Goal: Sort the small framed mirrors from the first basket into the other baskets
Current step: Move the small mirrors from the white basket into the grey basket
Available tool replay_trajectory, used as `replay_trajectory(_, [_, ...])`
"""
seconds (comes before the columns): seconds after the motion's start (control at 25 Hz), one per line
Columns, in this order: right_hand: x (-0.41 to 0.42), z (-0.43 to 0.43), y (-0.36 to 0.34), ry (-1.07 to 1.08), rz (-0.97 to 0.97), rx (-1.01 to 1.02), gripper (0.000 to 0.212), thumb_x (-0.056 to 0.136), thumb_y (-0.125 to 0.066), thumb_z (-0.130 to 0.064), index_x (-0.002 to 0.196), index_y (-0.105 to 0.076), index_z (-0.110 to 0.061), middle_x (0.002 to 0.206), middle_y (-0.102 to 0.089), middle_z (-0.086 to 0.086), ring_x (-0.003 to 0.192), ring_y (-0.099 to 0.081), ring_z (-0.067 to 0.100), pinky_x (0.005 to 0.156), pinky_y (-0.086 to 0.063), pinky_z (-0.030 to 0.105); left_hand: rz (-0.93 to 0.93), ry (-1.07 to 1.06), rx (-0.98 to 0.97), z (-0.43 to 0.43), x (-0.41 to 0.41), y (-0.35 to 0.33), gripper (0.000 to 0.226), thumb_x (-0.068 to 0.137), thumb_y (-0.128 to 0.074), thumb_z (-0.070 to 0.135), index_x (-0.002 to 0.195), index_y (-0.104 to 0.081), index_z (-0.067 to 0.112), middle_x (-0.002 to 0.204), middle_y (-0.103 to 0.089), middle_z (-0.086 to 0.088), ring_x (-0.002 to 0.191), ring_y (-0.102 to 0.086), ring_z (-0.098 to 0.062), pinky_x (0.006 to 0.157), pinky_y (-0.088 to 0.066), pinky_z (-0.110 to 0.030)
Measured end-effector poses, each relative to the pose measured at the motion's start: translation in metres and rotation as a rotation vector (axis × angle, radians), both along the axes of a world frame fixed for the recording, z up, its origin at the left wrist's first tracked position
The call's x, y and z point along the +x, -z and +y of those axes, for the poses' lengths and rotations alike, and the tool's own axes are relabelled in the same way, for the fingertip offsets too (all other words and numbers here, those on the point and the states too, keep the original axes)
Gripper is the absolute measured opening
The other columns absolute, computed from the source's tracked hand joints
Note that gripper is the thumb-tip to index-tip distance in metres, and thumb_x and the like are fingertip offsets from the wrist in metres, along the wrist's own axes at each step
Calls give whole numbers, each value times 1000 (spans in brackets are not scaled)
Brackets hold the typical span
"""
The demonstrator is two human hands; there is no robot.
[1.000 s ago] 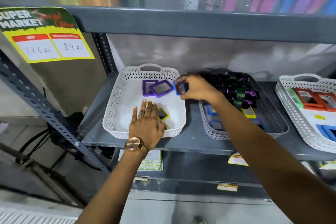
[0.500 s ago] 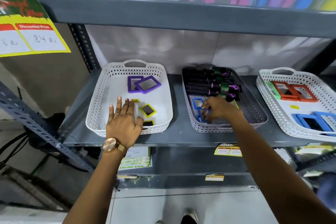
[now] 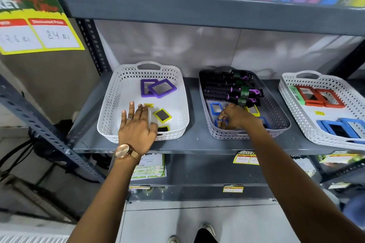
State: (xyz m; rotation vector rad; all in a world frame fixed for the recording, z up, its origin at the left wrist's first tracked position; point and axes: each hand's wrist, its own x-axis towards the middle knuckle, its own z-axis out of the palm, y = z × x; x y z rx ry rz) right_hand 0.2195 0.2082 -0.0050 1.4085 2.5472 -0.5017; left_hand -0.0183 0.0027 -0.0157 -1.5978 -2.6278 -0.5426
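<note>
On the grey metal shelf (image 3: 193, 144), three perforated plastic baskets are set in a row. The white perforated basket at the left end (image 3: 110, 104) holds two purple-framed square mirrors (image 3: 158, 88), overlapped near its far wall, and two small yellow-framed mirrors (image 3: 162, 115) near its front right corner, one tilted, the other partly hidden at the front wall. The left hand (image 3: 136, 126) is laid flat and spread wide inside this basket, palm down, nothing being held; a rose-gold wristwatch (image 3: 123, 151) is worn on its wrist. The grey perforated middle basket (image 3: 276, 124) carries black round hairbrushes with purple handles (image 3: 231, 90) at its back and small blue-, yellow- and orange-framed mirrors in front. The right hand (image 3: 235, 117) is lowered into it, fingers curled on a small blue-framed mirror (image 3: 221, 122). The white basket at the right end (image 3: 286, 92) holds red-framed mirrors (image 3: 320, 95), a green one and large blue-framed mirrors (image 3: 339, 129).
</note>
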Motion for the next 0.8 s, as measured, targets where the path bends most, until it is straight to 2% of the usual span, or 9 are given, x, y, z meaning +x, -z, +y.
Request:
replay_trajectory(0.08, [0,-3,-2,-6,-22,4,10,81,-64,-21,90,-61,-19,106,-63,7,102,-61,25,79,-42,24,10,-4,-7,-1,0,-1,81,73,-11,45,143,-27,7,153,-29,-12,146,-5,-24,120,-4,-44])
replay_trajectory(0.2, [-3,-8,-18,-23,-13,62,51,78,-72,-18,127,-56,-11,130,-55,12,122,-52,30,99,-46,36,30,-15,-22,-2,-1,-1,81,73,-8,47,143,-28,11,153,-30,-12,146,-8,-26,119,-4,-44])
replay_trajectory(0.28, [-15,-17,-38,-78,159,198,66,76,-73,-13,137,-48,-13,136,-50,11,126,-45,31,104,-42,39,30,-19,-20,-3,0,0,81,73,-7,48,142,-32,13,151,-34,-13,145,-15,-28,120,-8,-45])
replay_trajectory(0.36, [-45,-33,-52,-215,376,253,56,80,-67,-12,134,-53,-13,134,-53,10,125,-44,31,104,-36,36,32,-19,-21,-3,1,0,84,71,-4,49,142,-34,14,150,-36,-13,144,-19,-28,120,-10,-44])
replay_trajectory(0.44, [-81,-51,-49,-429,402,178,48,80,-62,-12,127,-59,-16,130,-57,8,124,-46,28,106,-34,34,34,-23,-16,-3,1,0,84,70,-4,48,142,-33,14,149,-37,-12,143,-21,-27,119,-11,-43])
replay_trajectory(0.56, [-128,-71,-29,-662,151,13,49,79,-57,3,122,-61,-20,124,-59,6,121,-46,24,104,-40,38,36,-27,9,-3,2,1,81,72,-7,45,143,-30,13,148,-39,-12,143,-23,-28,119,-12,-43])
replay_trajectory(0.64, [-147,-73,-20,-747,32,-62,43,78,-57,2,115,-59,-18,120,-56,9,117,-47,26,99,-44,42,40,-25,15,-2,2,2,79,74,-9,45,143,-28,12,149,-38,-13,143,-21,-28,119,-12,-43])
replay_trajectory(0.72, [-159,-70,-16,-792,-68,-114,30,76,-58,1,96,-54,-22,111,-50,7,112,-45,26,95,-46,43,31,-30,19,-2,1,2,78,75,-11,45,144,-26,11,150,-36,-13,144,-20,-27,119,-12,-42])
replay_trajectory(0.8, [-164,-67,-17,-825,-139,-132,29,76,-59,0,78,-46,-26,102,-44,4,104,-43,24,92,-45,42,20,-31,19,-2,1,1,80,74,-9,45,145,-23,10,151,-34,-13,144,-18,-27,120,-11,-41])
